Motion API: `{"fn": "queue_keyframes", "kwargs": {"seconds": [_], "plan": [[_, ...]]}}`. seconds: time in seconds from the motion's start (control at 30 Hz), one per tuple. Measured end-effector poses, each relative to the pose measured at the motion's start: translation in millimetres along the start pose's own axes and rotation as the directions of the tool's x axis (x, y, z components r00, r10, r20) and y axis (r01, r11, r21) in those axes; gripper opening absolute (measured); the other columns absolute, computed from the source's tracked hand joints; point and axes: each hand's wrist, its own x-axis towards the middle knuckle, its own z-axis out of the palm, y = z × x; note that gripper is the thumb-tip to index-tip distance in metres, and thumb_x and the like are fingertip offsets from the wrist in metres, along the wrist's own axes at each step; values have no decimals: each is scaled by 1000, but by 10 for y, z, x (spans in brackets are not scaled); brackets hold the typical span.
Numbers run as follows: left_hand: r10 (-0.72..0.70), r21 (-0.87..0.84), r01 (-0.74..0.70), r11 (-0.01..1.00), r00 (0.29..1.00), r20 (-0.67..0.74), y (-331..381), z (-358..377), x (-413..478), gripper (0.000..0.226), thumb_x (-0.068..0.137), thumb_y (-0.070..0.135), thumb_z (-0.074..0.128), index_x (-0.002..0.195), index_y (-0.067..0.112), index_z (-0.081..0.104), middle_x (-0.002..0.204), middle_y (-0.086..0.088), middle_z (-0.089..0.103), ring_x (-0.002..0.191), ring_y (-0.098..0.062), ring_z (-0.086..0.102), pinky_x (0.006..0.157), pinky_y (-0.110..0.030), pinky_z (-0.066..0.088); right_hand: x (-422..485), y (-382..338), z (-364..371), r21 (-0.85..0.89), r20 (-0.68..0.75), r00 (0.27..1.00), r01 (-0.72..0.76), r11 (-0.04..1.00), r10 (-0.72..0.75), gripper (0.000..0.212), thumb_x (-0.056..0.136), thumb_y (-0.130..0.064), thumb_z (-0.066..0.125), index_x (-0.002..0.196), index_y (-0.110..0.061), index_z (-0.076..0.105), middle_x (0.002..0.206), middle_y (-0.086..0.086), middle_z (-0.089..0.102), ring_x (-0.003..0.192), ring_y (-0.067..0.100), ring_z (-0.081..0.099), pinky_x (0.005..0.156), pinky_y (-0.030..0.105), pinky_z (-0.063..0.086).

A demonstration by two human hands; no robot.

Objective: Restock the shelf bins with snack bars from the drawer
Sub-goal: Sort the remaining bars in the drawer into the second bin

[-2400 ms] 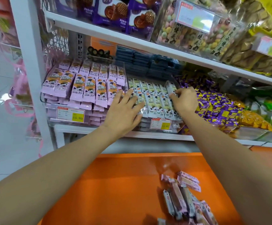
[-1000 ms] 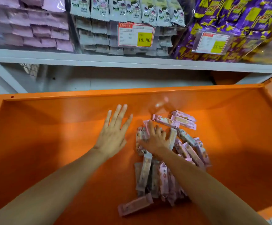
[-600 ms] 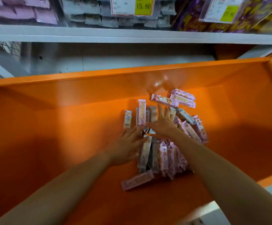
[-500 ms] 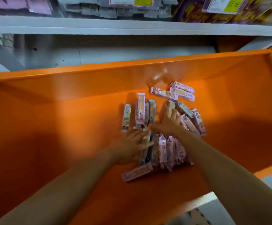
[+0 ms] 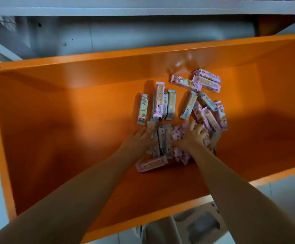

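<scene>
An orange drawer (image 5: 90, 57) stands pulled out below me. A loose pile of pink and grey snack bars (image 5: 208, 117) lies right of its middle. My left hand (image 5: 139, 140) rests against the left side of a bundle of bars (image 5: 162, 138), its fingers blurred. My right hand (image 5: 190, 136) lies on the bundle's right side with fingers spread over pink wrappers. Several bars (image 5: 160, 103) lie side by side just beyond my hands. A single pink bar (image 5: 151, 163) lies crosswise in front of them. The shelf bins are out of view.
The left half of the drawer floor (image 5: 64, 129) is bare orange metal. A white shelf edge (image 5: 143, 6) runs across the top, with a grey recess (image 5: 108, 36) under it. Pale floor shows below the drawer's front rim (image 5: 160, 217).
The view has dropped from the shelf bins to the drawer. Both hands came down into the pile, laid some bars out in a row, then drew back toward me onto the nearer bundle.
</scene>
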Motion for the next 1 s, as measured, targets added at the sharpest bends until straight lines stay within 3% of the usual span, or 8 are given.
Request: {"fn": "queue_keyframes", "kwargs": {"seconds": [0.23, 0.33, 0.4, 0.5, 0.6, 0.73, 0.83, 1.0], "plan": [[-131, -175, 130, 976, 991, 6, -50, -4, -151, 90, 92, 26, 60, 156, 21, -2, 162, -8, -18, 150, -29, -1, 120, -51, 18, -187, -220, 155, 195, -180, 981, 110, 975, -75, 107, 86, -51, 66, 155, -20, -10, 160, 17, -1, 146, 45, -9, 112, 52, 30], [-157, -124, 155, 980, 988, -9, -131, 51, -191, 85, 91, 26, 63, 156, 22, 8, 162, -7, -20, 150, -29, 0, 119, -47, 23, -206, -352, 198, 226, -204, 973, 150, 962, -103, 106, 85, -51, 67, 155, -23, -8, 161, 12, -1, 145, 46, -15, 109, 54, 34], [-175, -129, 170, 977, 984, -23, -203, 63, -223, 81, 92, 26, 61, 156, 21, 12, 162, -7, -20, 150, -29, -3, 118, -44, 27, -191, -435, 241, 239, -252, 958, 198, 951, -136, 104, 85, -52, 66, 155, -21, -4, 162, 10, 0, 146, 44, -15, 113, 53, 29], [-214, -169, 208, 964, 976, -22, -322, 75, -273, 76, 93, 28, 59, 155, 20, 15, 162, -7, -17, 150, -28, -5, 116, -43, 30, -138, -523, 305, 180, -349, 899, 343, 922, -266, 106, 84, -61, 62, 155, -15, -1, 162, 14, 3, 150, 36, -9, 121, 53, 1], [-278, -226, 255, 940, 958, -76, -447, 154, -340, 72, 94, 25, 57, 155, 20, 18, 163, -8, -12, 150, -30, -5, 113, -47, 34, -135, -571, 264, 380, -322, 889, 436, 816, -325, 105, 82, -56, 69, 155, -15, 6, 162, 14, 0, 149, 32, -9, 120, 51, 4], [-348, -326, 286, 901, 925, -153, -465, 215, -392, 75, 98, 27, 54, 157, 20, 9, 163, -11, -10, 151, -30, -6, 119, -47, 19, -158, -519, 246, 332, -410, 837, 507, 796, -362, 73, 83, -34, 73, 139, -8, 36, 148, 15, 25, 140, 34, 20, 112, 52, 31], [-361, -408, 247, 879, 904, -230, -380, 223, -360, 82, 96, 24, 57, 157, 21, 4, 163, -13, -7, 150, -33, 1, 118, -49, 24, -183, -528, 301, 268, -392, 842, 490, 829, -371, 54, 85, -31, 70, 126, -7, 46, 132, 14, 38, 124, 32, 36, 101, 46, 38], [-340, -475, 197, 858, 910, -236, -306, 183, -300, 72, 97, 20, 52, 157, 25, 13, 162, -17, 2, 144, -38, 23, 111, -51, 33, -272, -683, 380, 459, -212, 851, 521, 720, -480, 70, 88, -40, 69, 143, -12, 35, 138, 8, 40, 122, 22, 47, 86, 29, 42]]}}
